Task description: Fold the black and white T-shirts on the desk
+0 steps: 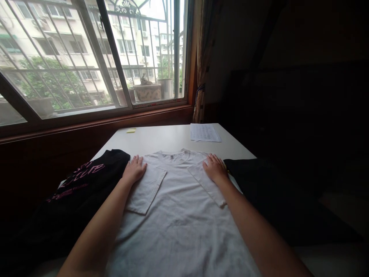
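As the white shirt (175,196) lies spread on the table (158,135), sleeves (150,188) folded inward, the left hand (135,168) rests flat and outstretched at one shoulder, gripping nothing; across at the other, the right hand (215,168) lies equally flat, grasping nothing! Black shirt (113,163) left, dark cloth (250,171) right.

We seem to be in a home: a curtain (198,103) beside the window (115,54), planters (148,93) and apartment blocks (70,29) beyond it
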Demonstrator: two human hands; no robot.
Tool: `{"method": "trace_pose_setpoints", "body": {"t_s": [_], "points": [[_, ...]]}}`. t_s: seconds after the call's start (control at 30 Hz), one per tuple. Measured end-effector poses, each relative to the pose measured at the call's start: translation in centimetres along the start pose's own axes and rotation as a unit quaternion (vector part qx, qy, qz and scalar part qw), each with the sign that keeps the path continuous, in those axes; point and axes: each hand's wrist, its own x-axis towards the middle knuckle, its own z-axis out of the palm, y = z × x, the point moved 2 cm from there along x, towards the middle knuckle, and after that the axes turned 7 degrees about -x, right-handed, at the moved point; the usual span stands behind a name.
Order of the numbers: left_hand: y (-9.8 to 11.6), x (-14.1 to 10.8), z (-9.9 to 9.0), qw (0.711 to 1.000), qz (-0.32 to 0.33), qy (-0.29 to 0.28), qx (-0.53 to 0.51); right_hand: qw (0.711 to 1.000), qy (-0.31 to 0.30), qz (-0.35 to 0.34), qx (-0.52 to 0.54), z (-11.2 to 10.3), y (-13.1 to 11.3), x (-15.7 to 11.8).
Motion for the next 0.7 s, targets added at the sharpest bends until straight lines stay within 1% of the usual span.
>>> {"method": "trace_pose_setpoints", "body": {"t_s": [0.07,0.13,0.2,0.27,0.33,0.4,0.5,0.7], "points": [[-0.1,0.0,0.0,1.0,0.001,0.001,-0.001,0.999,0.042,-0.021,0.009,-1.3,-0.4,-0.4],[-0.1,0.0,0.0,1.0,0.0,0.002,-0.001,0.996,0.066,-0.049,0.017,-2.8,-1.2,-1.0],[-0.1,0.0,0.0,1.0,-0.001,0.001,-0.002,0.995,0.05,-0.085,0.024,-4.1,-2.4,-1.8],[0.0,0.0,0.0,1.0,-0.001,0.0,-0.004,0.992,0.011,-0.126,0.029,-5.1,-3.9,-2.8],[-0.1,-0.1,-0.1,1.0,-0.001,-0.001,-0.006,0.988,-0.017,-0.151,0.024,-5.7,-5.3,-3.7],[-0.1,-0.1,-0.1,1.0,0.0,-0.002,-0.007,0.989,-0.027,-0.147,0.005,-6.2,-6.3,-4.4],[-0.1,0.0,0.0,1.0,0.0,-0.001,-0.009,0.99,-0.043,-0.13,-0.029,-6.5,-7.2,-4.9],[-0.2,0.0,0.0,1.0,-0.002,-0.002,-0.009,0.99,-0.068,-0.108,-0.055,-7.0,-7.9,-4.9]]}}
